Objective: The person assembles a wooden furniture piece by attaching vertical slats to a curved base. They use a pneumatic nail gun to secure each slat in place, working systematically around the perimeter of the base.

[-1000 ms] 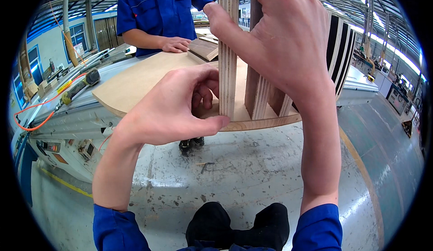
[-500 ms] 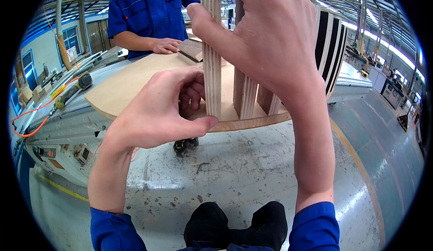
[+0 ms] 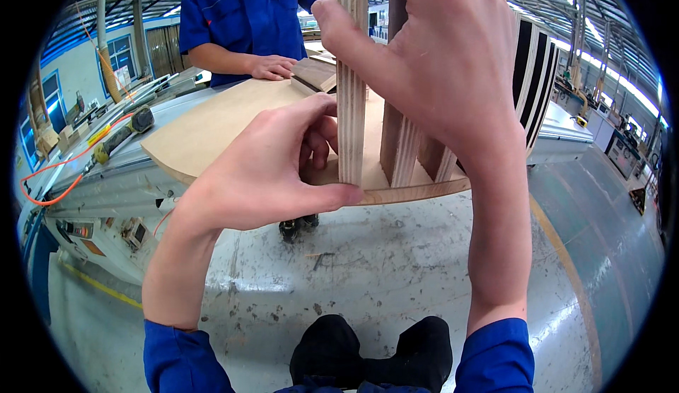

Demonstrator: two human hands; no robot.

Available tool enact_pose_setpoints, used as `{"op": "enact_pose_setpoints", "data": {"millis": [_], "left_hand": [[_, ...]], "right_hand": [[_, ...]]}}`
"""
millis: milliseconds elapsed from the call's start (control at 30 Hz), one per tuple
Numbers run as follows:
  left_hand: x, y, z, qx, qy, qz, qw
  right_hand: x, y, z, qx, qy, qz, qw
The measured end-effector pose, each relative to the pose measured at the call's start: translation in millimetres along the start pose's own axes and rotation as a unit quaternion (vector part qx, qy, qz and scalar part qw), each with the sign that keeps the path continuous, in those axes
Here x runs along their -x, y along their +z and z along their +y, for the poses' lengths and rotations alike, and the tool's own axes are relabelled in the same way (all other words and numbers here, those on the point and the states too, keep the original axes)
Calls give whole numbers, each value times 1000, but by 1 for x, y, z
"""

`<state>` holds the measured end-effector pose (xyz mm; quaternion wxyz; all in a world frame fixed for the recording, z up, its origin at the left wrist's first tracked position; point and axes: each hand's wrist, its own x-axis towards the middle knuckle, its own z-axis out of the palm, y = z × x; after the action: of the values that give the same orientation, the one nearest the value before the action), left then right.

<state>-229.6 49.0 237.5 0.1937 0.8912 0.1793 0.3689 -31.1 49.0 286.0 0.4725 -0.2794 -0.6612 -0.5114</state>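
Observation:
An upright plywood slat (image 3: 351,121) stands near the front edge of a curved tan board (image 3: 212,124), its layered edge toward me. My left hand (image 3: 258,163) is closed at the slat's lower end, thumb against its foot and the board's rim, fingers curled at its left side. Higher up, my right hand (image 3: 445,68) holds the same slat, with the thumb across its front; the fingertips at the top are partly cut off. Just right of it, a second slat (image 3: 405,151) and a third slat (image 3: 437,160) stand on the board, partly behind my right hand and wrist.
Across the board, a co-worker in blue (image 3: 244,22) rests a hand beside loose brown wood pieces (image 3: 315,73). More slats with black faces (image 3: 534,75) stand at the right. A power tool (image 3: 122,137) with an orange hose lies on the metal table (image 3: 117,184) at left.
The view has shifted slightly, so the board, slats and co-worker appear a little further right. Both hands keep their places on the plywood slat.

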Motion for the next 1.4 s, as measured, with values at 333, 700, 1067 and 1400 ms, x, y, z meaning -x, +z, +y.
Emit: {"op": "enact_pose_setpoints", "data": {"millis": [333, 700, 1067, 1400], "left_hand": [[5, -11, 0, 31, 1, -20, 999], [38, -97, -90, -175, -20, 247, 953], [142, -288, -284, -560, -482, 174, 651], [148, -277, -283, -683, -435, 192, 555]], "right_hand": [[-5, -6, 0, 11, 44, -30, 999], [-1, -9, -1, 47, 40, -79, 995], [-2, 2, -1, 21, 6, 18, 1000], [-7, 1, -3, 12, -19, 84, 996]]}}
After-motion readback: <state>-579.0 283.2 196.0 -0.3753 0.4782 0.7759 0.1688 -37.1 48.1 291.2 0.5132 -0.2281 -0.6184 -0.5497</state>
